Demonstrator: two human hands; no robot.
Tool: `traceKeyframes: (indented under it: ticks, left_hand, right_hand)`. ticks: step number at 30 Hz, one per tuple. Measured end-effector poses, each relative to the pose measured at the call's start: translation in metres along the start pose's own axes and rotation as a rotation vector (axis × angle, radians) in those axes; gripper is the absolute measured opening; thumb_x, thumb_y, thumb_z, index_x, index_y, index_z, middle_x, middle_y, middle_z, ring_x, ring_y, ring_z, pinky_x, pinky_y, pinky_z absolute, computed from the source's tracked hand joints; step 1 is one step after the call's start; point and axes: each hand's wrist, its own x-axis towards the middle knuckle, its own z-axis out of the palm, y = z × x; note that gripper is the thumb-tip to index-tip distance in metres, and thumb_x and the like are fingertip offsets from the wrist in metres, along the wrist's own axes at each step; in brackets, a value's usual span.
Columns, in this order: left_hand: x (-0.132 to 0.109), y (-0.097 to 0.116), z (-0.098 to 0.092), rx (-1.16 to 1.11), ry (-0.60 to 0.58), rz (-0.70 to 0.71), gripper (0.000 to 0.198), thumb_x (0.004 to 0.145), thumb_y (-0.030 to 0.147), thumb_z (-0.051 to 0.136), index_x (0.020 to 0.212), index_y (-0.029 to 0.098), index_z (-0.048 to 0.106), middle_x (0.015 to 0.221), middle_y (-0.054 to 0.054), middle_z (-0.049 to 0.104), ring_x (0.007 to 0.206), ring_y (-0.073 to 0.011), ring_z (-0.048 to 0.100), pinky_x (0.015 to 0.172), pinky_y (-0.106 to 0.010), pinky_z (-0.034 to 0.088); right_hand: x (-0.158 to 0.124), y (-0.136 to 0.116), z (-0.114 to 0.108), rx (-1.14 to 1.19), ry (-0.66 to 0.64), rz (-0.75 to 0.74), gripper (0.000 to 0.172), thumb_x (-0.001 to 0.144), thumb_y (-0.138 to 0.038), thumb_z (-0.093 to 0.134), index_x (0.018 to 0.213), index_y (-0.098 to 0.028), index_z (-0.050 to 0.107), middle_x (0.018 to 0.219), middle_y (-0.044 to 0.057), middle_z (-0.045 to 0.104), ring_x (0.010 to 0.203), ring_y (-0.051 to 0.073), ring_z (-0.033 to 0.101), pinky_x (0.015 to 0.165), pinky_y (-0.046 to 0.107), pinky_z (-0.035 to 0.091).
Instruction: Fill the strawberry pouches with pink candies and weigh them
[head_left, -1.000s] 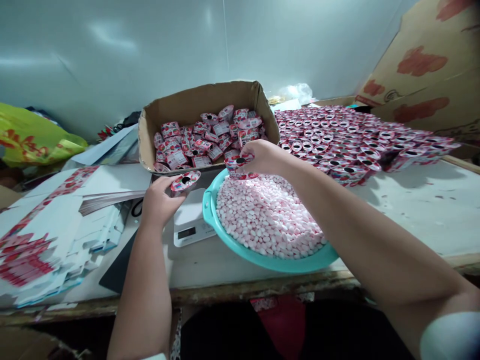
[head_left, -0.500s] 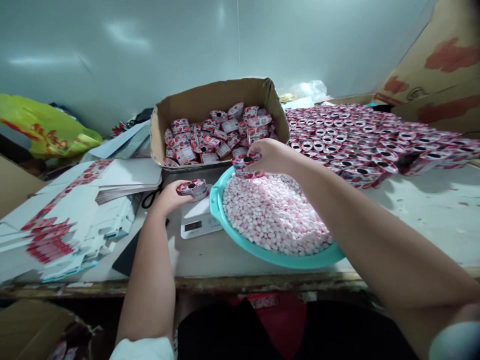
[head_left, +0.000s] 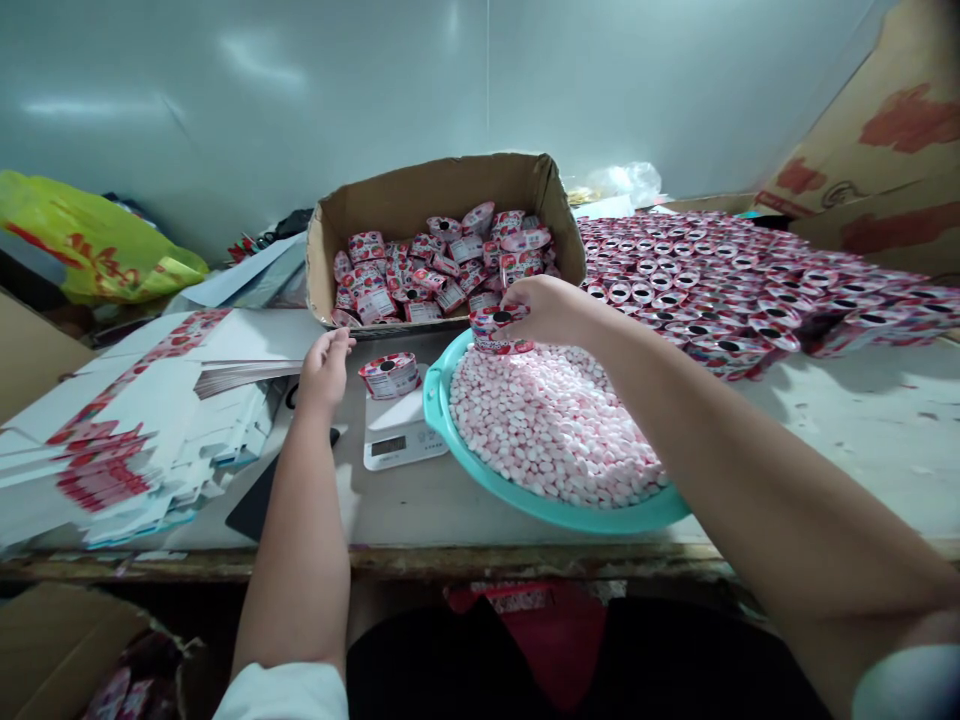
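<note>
My left hand (head_left: 324, 370) is just left of the kitchen scale (head_left: 388, 448), raised, its fingers loosely curled and nothing in them. A small red-and-white printed packet (head_left: 390, 376) with a dark round opening on top stands on the scale. My right hand (head_left: 540, 310) grips a similar packet (head_left: 495, 330) above the far left part of a turquoise basin (head_left: 480, 480). Pink and white candies (head_left: 555, 430) fill the basin. My right fingers partly cover the packet they hold.
Behind the scale, a cardboard box (head_left: 427, 180) holds many packets. Rows of upright open packets (head_left: 697, 270) spread across the right. Flat printed cartons (head_left: 150, 400) lie stacked at left, near a yellow plastic bag (head_left: 97, 240). The table's front edge (head_left: 525, 562) runs below the basin.
My left hand has let go of the packet on the scale and moved left and up. My right hand still holds its packet over the basin.
</note>
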Motion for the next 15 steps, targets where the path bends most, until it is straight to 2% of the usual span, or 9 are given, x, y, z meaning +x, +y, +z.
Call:
traceKeyframes:
  ticks: [6,15]
  left_hand:
    - [0.0022,-0.0023,-0.0031,0.0,0.044,-0.037,0.066,0.088,0.072,0.041,0.111,0.016,0.067,0.111,-0.014,0.072,0.104,-0.0236,0.066,0.093,-0.036,0.05]
    - [0.0007,0.0027,-0.0041,-0.018,0.069,-0.037,0.07,0.086,0.075,0.04,0.11,0.015,0.068,0.11,-0.014,0.073,0.104,-0.0241,0.067,0.09,-0.034,0.052]
  right_hand:
    - [-0.0013,-0.0013,-0.001,0.0,-0.004,0.0,0.044,0.068,-0.045,0.079,0.101,-0.017,0.071,0.086,0.002,0.066,0.075,0.017,0.055,0.059,0.028,0.035]
    - [0.0007,0.0017,-0.0001,0.002,-0.012,-0.02,0.041,0.07,-0.044,0.079,0.1,-0.018,0.071,0.086,0.003,0.066,0.073,0.017,0.055,0.059,0.029,0.036]
